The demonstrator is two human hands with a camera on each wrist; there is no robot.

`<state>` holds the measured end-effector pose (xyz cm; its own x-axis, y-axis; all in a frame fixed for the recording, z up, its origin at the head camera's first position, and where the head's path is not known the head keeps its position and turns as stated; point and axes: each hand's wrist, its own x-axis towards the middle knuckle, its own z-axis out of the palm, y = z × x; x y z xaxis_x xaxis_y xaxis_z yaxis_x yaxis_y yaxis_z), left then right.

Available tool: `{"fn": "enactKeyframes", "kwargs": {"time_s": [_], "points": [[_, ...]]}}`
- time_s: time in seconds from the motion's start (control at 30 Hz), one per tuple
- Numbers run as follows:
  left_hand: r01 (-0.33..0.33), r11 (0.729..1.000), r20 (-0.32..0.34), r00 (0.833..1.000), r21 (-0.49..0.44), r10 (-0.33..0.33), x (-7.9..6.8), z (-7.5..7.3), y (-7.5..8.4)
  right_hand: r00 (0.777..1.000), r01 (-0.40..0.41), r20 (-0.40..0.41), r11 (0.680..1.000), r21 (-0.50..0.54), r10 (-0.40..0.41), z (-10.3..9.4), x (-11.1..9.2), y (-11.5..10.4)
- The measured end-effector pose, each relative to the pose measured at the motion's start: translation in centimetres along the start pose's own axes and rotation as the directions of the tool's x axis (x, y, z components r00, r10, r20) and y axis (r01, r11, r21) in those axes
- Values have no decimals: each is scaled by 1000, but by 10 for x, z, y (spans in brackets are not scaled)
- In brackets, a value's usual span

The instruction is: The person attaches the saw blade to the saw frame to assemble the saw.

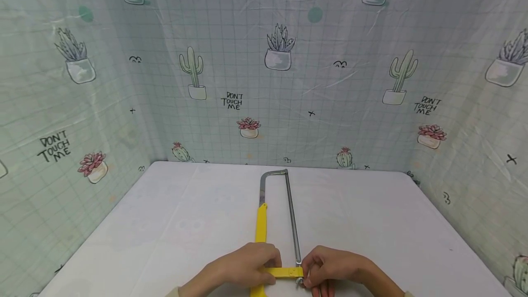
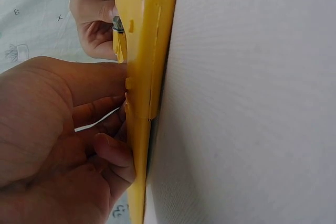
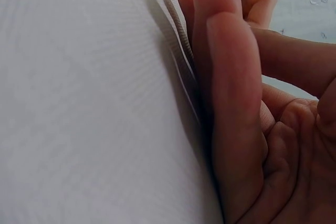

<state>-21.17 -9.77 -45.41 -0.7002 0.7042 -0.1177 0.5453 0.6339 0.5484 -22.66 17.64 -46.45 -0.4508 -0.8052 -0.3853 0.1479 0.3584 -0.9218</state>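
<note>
A hacksaw with a yellow handle and grey metal bow point(image 1: 262, 194) lies on the white table in the head view. Its long, narrow blade point(image 1: 292, 217) runs from the bow's far end to the yellow crosspiece point(image 1: 284, 272). My left hand point(image 1: 249, 262) grips the yellow frame where the crosspiece meets it. At the crosspiece's right end, the fingers of my right hand point(image 1: 330, 265) pinch beside a small metal wing nut point(image 1: 299, 281). The left wrist view shows the yellow handle point(image 2: 142, 51) close up. Under the right fingers is a thin ridged strip point(image 3: 178, 27), its kind unclear.
The white table point(image 1: 198, 214) extends around the saw on both sides. A curtain point(image 1: 231, 68) printed with cacti hangs behind it and along both sides.
</note>
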Motion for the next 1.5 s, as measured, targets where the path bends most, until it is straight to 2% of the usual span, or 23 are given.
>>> {"fn": "enactKeyframes", "kwargs": {"time_s": [0.6,0.83,1.23,1.5], "points": [[-2,1000,4,1000,-14,2,-1,1,0,999,-11,-35,1000,-23,10,2,2,1],[-18,1000,-5,1000,9,18,-1,2,0,999,-28,-46,999,-38,26,1,2,2],[-22,1000,-6,1000,-1,22,-1,3,0,997,-24,-71,997,-66,19,2,3,5],[-5,1000,-5,1000,-12,5,0,4,-1,998,-9,-59,997,-78,4,2,1,5]]}}
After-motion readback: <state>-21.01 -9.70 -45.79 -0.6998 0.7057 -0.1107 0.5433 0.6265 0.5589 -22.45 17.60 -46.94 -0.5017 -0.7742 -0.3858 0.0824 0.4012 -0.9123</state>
